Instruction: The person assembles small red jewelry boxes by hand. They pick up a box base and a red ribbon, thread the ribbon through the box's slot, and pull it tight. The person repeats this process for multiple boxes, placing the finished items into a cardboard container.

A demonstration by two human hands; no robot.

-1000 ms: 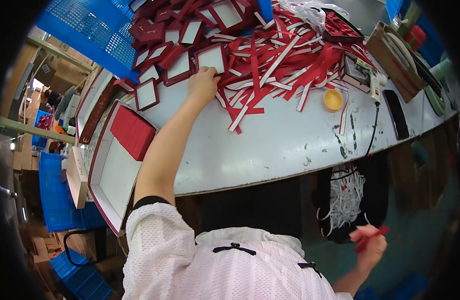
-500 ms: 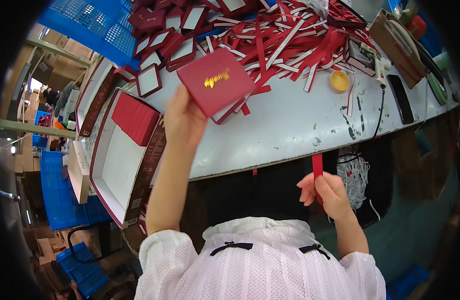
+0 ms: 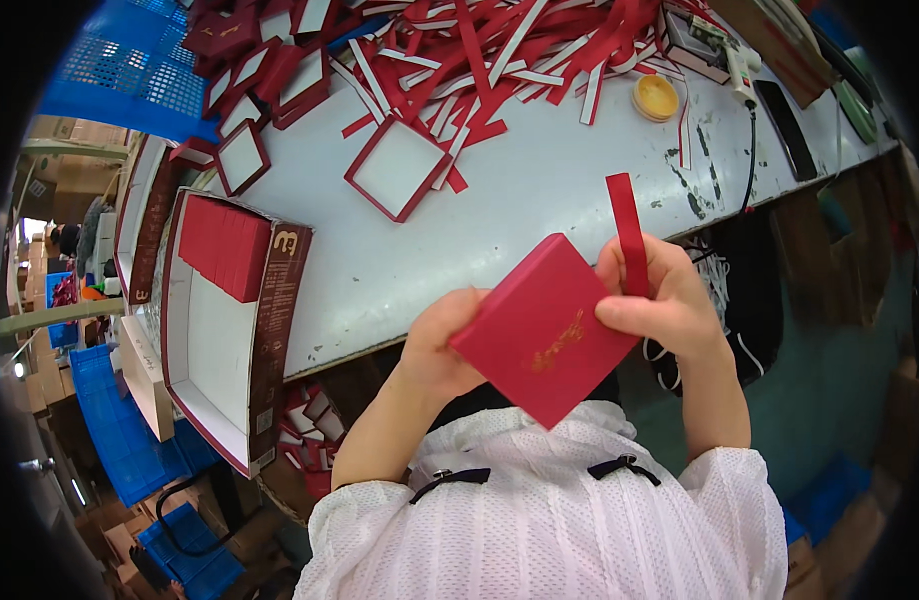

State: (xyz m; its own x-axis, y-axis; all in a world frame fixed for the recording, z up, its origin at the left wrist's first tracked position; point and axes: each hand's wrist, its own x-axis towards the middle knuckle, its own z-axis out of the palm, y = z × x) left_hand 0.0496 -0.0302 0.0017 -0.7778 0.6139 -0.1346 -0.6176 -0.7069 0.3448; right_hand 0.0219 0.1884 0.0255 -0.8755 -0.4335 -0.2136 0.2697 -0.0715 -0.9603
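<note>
A red square box lid (image 3: 540, 335) with gold print is tilted in front of my body. My left hand (image 3: 446, 342) grips its left corner. My right hand (image 3: 670, 295) has its thumb on the lid's right corner and also holds a red ribbon strip (image 3: 628, 225) that sticks up between its fingers. Some of the right fingers are hidden behind the lid. On the table beyond lies an open red box part (image 3: 400, 168) with a white inside, beside the heap of ribbons.
A pile of red and white ribbon strips (image 3: 510, 55) covers the back of the table (image 3: 380, 270). To the left, a carton (image 3: 212, 370) holds a row of red pieces (image 3: 220, 246). Toward the right lie a yellow round tub (image 3: 656, 98), a black phone (image 3: 786, 130) and a cable (image 3: 752, 160).
My left hand has brought the red lid down from above the table toward my body. My right hand has risen with the ribbon and now touches the lid. The open box part is uncovered.
</note>
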